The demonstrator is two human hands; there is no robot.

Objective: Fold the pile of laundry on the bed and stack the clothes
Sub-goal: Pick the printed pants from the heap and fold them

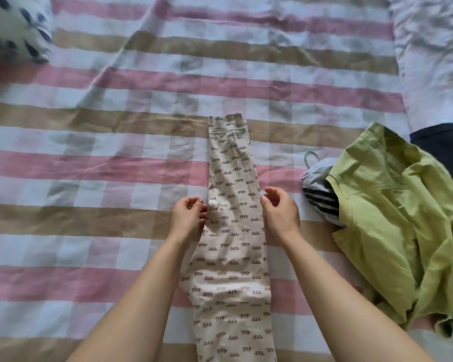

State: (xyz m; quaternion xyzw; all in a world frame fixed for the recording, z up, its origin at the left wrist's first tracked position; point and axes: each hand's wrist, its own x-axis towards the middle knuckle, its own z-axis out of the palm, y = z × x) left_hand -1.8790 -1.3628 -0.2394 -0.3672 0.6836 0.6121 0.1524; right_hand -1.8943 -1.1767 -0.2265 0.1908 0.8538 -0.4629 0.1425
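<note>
Cream trousers [233, 231] printed with small brown squiggles lie flat and folded lengthwise on the bed, running from the bottom edge up to the middle. My left hand [187, 218] is at their left edge about halfway up, fingers curled and pinching the fabric. My right hand [281, 211] is at the right edge at the same height; its fingertips touch the cloth, with the thumb lifted apart from the fingers. At the right lies a rumpled pile: a lime-green garment [392, 218] over a grey and black-and-white striped piece [318, 184].
The bed carries a checked sheet [115, 165] with pink, tan and white stripes. A dark navy cloth [445, 150] and a white crumpled blanket [434, 61] lie at the right. A white pillow with dark leaf print [13, 30] is at the top left.
</note>
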